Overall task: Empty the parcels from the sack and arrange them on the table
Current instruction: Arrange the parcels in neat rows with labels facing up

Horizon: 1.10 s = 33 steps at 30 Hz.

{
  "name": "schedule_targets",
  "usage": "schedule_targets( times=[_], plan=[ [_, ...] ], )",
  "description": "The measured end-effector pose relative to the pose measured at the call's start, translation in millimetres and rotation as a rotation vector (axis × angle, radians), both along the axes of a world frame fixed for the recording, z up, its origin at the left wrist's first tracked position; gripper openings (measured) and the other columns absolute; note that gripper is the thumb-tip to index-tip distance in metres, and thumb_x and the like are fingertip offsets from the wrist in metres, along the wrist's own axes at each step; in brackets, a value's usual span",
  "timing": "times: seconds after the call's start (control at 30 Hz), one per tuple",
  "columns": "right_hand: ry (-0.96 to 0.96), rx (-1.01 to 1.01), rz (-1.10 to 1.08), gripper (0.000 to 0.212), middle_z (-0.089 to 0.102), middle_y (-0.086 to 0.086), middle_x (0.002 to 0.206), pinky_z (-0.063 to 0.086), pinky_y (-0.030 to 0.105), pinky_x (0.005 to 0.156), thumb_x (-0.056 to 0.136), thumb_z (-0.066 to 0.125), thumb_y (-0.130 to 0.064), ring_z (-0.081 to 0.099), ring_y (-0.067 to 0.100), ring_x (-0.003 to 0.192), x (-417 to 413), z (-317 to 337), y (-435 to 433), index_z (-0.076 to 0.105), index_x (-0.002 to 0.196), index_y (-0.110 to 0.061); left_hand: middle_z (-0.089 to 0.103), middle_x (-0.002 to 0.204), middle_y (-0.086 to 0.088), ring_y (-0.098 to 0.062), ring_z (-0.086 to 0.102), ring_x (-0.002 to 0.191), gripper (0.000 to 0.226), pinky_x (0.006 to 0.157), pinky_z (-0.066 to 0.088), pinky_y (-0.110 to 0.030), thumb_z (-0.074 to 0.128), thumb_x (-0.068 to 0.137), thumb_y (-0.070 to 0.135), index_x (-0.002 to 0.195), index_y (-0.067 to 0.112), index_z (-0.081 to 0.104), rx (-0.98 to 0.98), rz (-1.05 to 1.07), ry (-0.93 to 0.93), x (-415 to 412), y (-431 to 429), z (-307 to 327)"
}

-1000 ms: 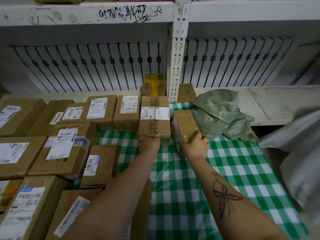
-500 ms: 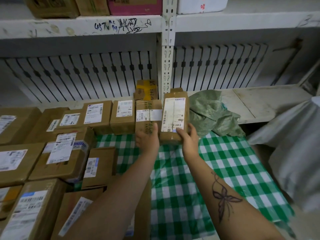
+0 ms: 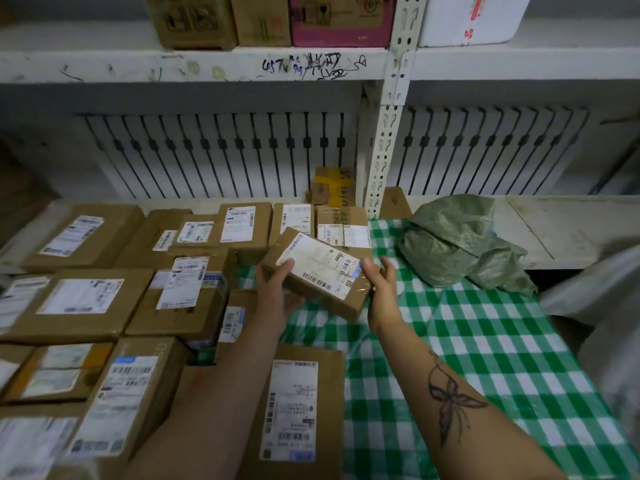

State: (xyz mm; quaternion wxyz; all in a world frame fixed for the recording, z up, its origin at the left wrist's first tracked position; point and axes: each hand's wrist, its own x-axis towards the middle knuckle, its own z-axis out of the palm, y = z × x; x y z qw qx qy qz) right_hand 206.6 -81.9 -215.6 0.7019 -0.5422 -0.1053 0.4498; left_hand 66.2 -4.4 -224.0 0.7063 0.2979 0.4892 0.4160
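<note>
parcel (image 3: 330,301) in left grip (image 3: 277,294), right grip (image 3: 381,292), label (image 3: 320,261) unreadable

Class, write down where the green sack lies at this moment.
In the head view the green sack lies crumpled at the far right of the checked cloth, right of the held parcel and the white shelf post.

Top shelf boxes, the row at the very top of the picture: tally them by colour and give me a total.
Brown cardboard boxes: 2
Pink box: 1
White box: 1
Total: 4
</note>
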Motion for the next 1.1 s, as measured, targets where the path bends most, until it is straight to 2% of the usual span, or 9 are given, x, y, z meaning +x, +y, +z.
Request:
schedule_targets(
  times=[0.07,0.2,0.37,0.47,0.6,0.73,0.83,0.93,1.1],
  plan=[
    [-0.014,0.023,-0.049,0.068,0.036,0.007,0.144,0.041,0.033,0.095,0.093,0.054,-0.025,0.047,0.021,0.119,-9,3,5,0.016,0.149,-0.020,0.061,0.120,-0.008,-0.029,0.063,0.101,0.059,0.073,0.056,-0.039,0.067,0.082,0.027,0.135,0.031,0.041,-0.076,0.075,-0.078,-9,-1,-4],
    [-0.103,-0.026,0.076,0.094,0.023,0.006,0.154,0.029,0.049,0.113,0.080,0.067,-0.043,0.031,0.028,0.138,-30,4,15,0.007,0.150,-0.029,0.055,0.124,-0.007,-0.027,0.054,0.112,0.064,0.089,0.053,-0.046,0.069,0.081,0.025,0.136,0.030,0.037,-0.195,0.250,-0.252,-17,-6,-7],
    [-0.164,-0.098,0.029,0.099,0.038,0.003,0.140,0.040,0.050,0.106,0.073,0.078,-0.023,0.041,0.025,0.129,-48,7,30,0.014,0.148,-0.025,0.056,0.124,-0.011,-0.029,0.057,0.107,0.067,0.072,0.056,-0.039,0.072,0.077,0.021,0.135,0.025,0.039,-0.225,0.265,-0.265,-13,-16,-3],
    [-0.189,-0.110,-0.042,0.083,0.039,-0.005,0.112,0.044,0.036,0.097,0.078,0.074,-0.013,0.046,0.012,0.102,-45,17,37,0.022,0.142,-0.020,0.060,0.121,-0.011,-0.030,0.059,0.107,0.048,0.088,0.049,-0.043,0.059,0.084,0.048,0.124,0.023,0.054,-0.202,0.158,-0.119,-23,-17,-6],
    [-0.296,-0.110,0.011,0.073,0.050,0.005,0.127,0.049,0.036,0.085,0.072,0.073,-0.016,0.054,0.020,0.104,-44,21,46,0.038,0.135,-0.026,0.065,0.119,-0.013,-0.032,0.061,0.109,0.081,0.103,0.041,-0.050,0.056,0.062,0.078,0.121,0.023,0.059,-0.187,0.007,-0.044,-43,-2,-6],
    [-0.180,-0.015,0.121,0.082,0.051,0.005,0.134,0.051,0.030,0.074,0.082,0.063,-0.006,0.059,0.023,0.104,-50,21,51,0.021,0.148,-0.031,0.067,0.107,-0.011,-0.027,0.062,0.095,0.034,0.092,0.047,-0.042,0.053,0.088,0.048,0.103,0.019,0.063,-0.133,-0.314,0.077,-53,6,8],
    [-0.116,-0.008,0.139,0.081,0.050,0.004,0.138,0.048,0.030,0.077,0.087,0.064,-0.017,0.058,0.023,0.110,-52,19,56,0.015,0.150,-0.031,0.071,0.100,-0.006,-0.023,0.063,0.095,0.024,0.090,0.049,-0.043,0.064,0.084,0.037,0.102,0.021,0.063,-0.152,-0.435,0.126,-56,9,10],
    [-0.152,-0.106,0.215,0.066,0.058,0.001,0.119,0.048,0.026,0.071,0.088,0.063,-0.027,0.062,0.015,0.093,-57,18,58,0.031,0.146,-0.021,0.068,0.105,-0.005,-0.025,0.061,0.101,0.031,0.094,0.047,-0.049,0.064,0.082,0.042,0.107,0.024,0.060,-0.187,-0.409,0.119,-55,12,2],
    [-0.217,-0.269,0.468,0.019,0.071,0.005,0.088,0.045,0.027,0.067,0.088,0.060,-0.030,0.064,0.021,0.081,-55,15,59,0.069,0.092,-0.014,0.061,0.108,-0.012,-0.035,0.053,0.110,0.031,0.099,0.041,-0.058,0.059,0.087,0.042,0.108,0.020,0.056,-0.281,-0.226,-0.042,-46,13,-8]
  ],
)
